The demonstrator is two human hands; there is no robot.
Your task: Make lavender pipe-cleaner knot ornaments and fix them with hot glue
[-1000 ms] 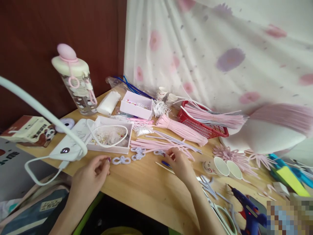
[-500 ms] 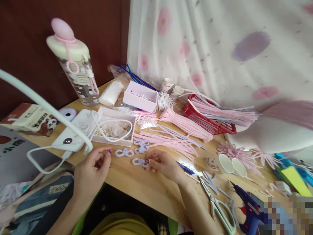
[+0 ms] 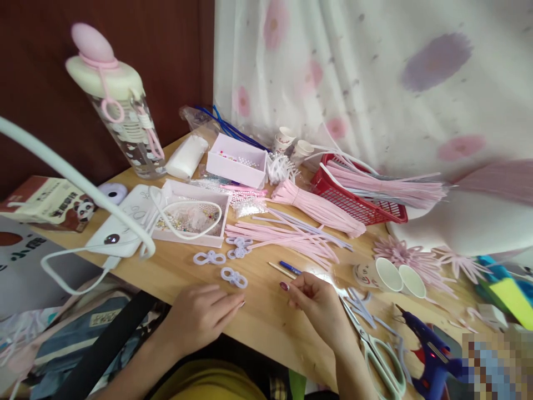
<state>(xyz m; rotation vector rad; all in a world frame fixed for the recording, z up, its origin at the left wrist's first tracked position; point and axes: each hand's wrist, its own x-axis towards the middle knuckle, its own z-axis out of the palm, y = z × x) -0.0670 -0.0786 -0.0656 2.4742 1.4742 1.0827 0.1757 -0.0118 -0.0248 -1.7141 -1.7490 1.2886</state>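
Desk (image 3: 258,316) set before a curtain (image 3: 375,83). Left hand (image 3: 200,316) laid flat on the near edge; right hand (image 3: 318,303) just to its right, apart from it. Knotted loop (image 3: 234,276) lay just behind the left hand, two more loops (image 3: 209,258) (image 3: 239,248) farther back. Bead tray (image 3: 189,221) stood behind those, second tray (image 3: 236,160) behind it again, bottle (image 3: 119,105) at far left. Loose strips (image 3: 291,236) spread at centre, bundle (image 3: 320,208) behind them, basket (image 3: 358,206) to the right. Paper cups (image 3: 391,276) right of the right hand; scissors (image 3: 377,353) and glue gun (image 3: 428,355) at near right.
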